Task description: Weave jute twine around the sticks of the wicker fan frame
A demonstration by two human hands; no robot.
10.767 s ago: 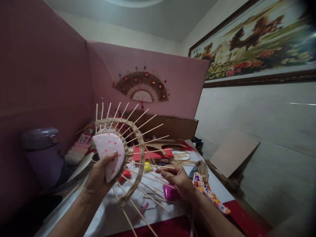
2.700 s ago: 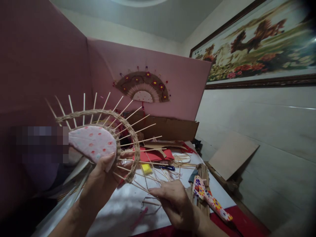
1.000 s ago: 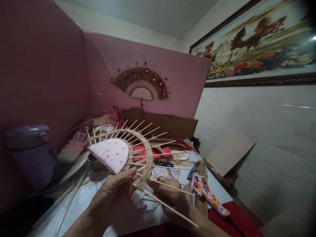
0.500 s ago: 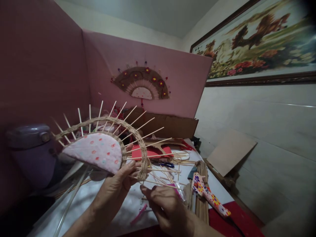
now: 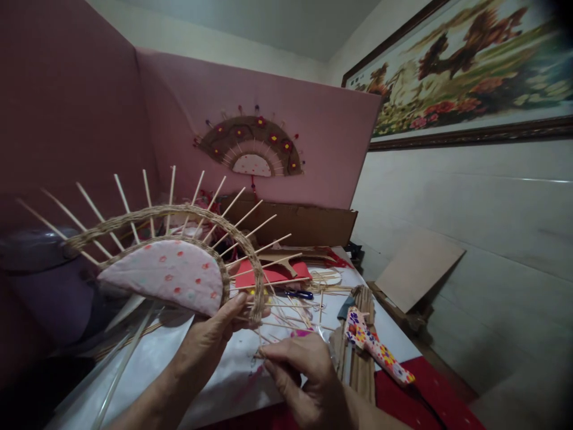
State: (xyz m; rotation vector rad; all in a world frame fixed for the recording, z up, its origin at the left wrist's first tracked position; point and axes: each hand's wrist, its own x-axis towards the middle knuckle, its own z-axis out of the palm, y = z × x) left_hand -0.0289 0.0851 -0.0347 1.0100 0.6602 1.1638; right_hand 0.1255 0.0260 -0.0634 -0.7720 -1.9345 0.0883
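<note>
A half-round fan frame is held up in front of me, its white spotted base edged with twine. Thin wooden sticks radiate from it, and a band of woven twine arches across them. Near the frame's lower right end, my left hand is closed on it, thumb over the front. Just below that end, my right hand pinches a strand of twine running down from the band. Part of the left hand's fingers is hidden behind the frame.
A flower-patterned glue gun lies on corrugated cardboard strips at right. Behind my hands are red paper, loose sticks and a dark blue-handled tool. A finished fan hangs on the pink panel. A lilac container stands at left.
My right hand has moved slightly down and right, drawing the twine away from the band. The fan frame has turned a little, its left end reaching farther left.
</note>
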